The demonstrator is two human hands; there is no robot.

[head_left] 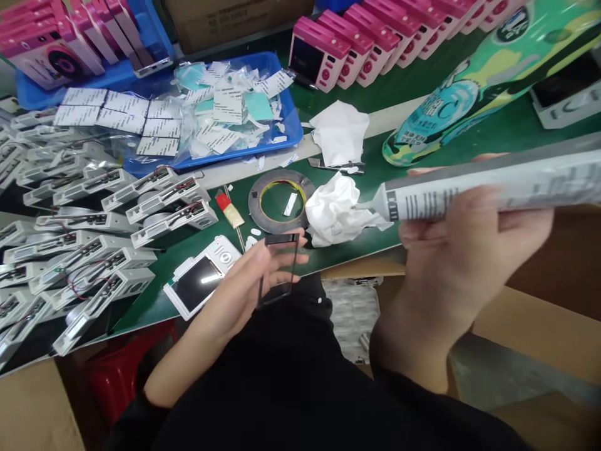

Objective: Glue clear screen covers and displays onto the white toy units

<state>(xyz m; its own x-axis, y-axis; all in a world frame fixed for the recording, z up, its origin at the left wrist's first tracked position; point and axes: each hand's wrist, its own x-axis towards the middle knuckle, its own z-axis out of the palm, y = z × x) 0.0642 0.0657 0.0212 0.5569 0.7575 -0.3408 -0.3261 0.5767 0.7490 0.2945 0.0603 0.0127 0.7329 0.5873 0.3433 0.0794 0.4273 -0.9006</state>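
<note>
In my left hand [248,275] is a clear rectangular panel with a black frame [280,239], held tilted up just over the table's front edge. My right hand [460,250] is wrapped round a large white and grey tube [436,197] with a narrow nozzle that points left. The nozzle tip is beside a crumpled white tissue [333,210], and I cannot tell whether they touch. A white camera [201,279] with a dark screen lies next to my left wrist. Behind the panel lies a roll of tape [256,200].
Grey-white camera housings [103,269] crowd the left side. A blue tray [288,134] holds stickers and scraps. Pink cameras [323,56] stand in a row at the back. A green patterned bottle [446,103] lies tilted at right. A red and yellow-handled tool [230,210] lies near the tape.
</note>
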